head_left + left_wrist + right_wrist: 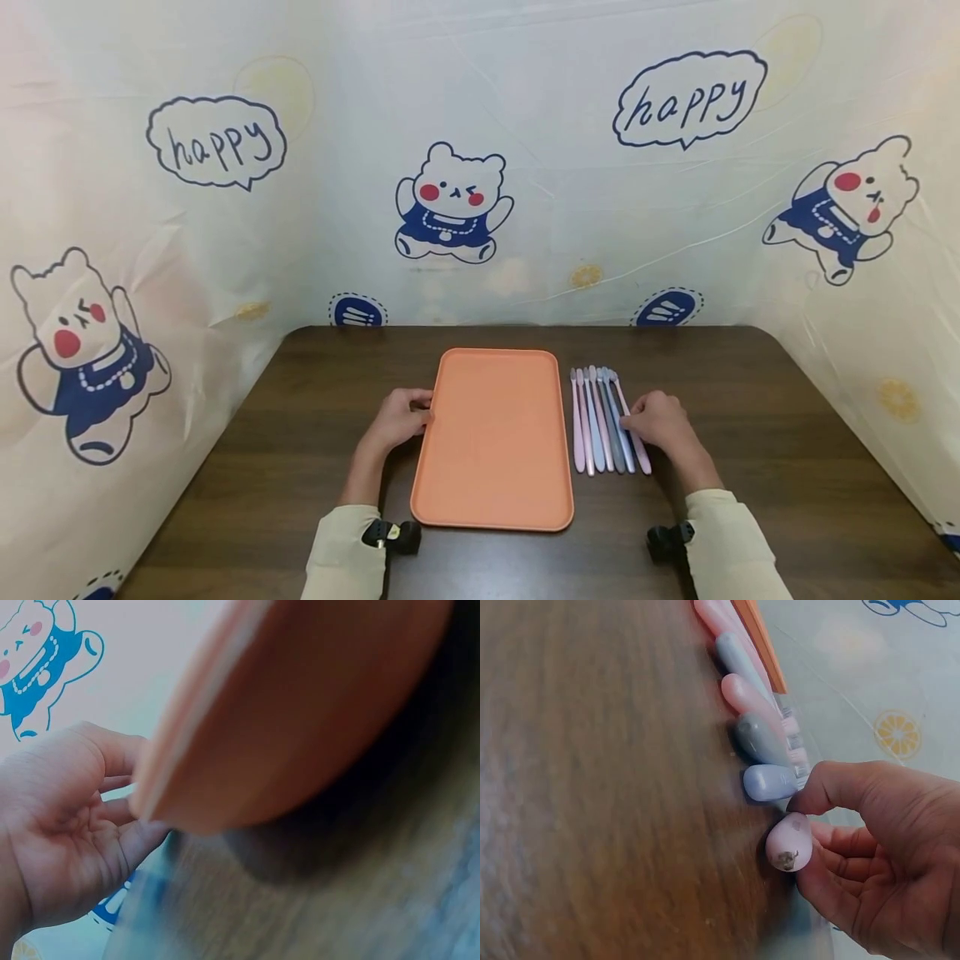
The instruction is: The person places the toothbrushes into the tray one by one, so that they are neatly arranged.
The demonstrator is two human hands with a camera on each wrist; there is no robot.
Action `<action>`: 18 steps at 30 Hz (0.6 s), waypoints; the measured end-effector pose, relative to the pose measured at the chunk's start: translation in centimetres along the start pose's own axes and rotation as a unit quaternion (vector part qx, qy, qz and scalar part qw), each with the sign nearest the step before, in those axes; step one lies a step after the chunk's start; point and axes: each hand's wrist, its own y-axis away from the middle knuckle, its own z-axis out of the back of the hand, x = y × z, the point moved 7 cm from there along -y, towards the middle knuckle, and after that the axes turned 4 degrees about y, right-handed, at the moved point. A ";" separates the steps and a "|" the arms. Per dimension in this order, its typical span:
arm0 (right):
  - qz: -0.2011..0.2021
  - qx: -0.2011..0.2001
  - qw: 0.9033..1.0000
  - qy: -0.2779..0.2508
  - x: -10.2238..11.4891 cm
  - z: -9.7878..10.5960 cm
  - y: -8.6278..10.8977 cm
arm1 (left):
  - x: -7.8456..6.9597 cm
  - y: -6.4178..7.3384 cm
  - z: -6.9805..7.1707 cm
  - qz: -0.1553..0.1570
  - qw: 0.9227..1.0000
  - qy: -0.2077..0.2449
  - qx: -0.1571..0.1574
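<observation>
An orange rectangular tray (491, 442) lies on the brown table. My left hand (401, 419) is at its left edge, and in the left wrist view the fingers and thumb pinch the tray's rim (217, 727). Several toothbrushes (597, 433) in pink, blue and grey lie side by side to the right of the tray, heads pointing away from me. My right hand (660, 421) pinches the rightmost toothbrush, a pale pink one (642, 457), between thumb and fingers. In the right wrist view its rounded handle end (787, 844) sits beside the light blue toothbrush (769, 782).
The dark wooden table (300, 467) has rounded far corners. A pale curtain (555, 208) printed with bears and "happy" bubbles encloses it behind and at both sides. Small black devices are strapped at both wrists, over the light sleeves (727, 533).
</observation>
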 end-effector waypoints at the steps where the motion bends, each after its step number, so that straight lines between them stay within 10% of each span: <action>1: 0.003 -0.003 1.000 0.001 0.1 0.0 0.0 | 0.0 0.0 0.0 -0.002 1.000 0.000 0.000; 18: 0.023 -0.042 0.998 -0.035 -0.4 0.9 0.7 | 0.3 -0.1 0.2 -0.006 1.000 -0.008 -0.003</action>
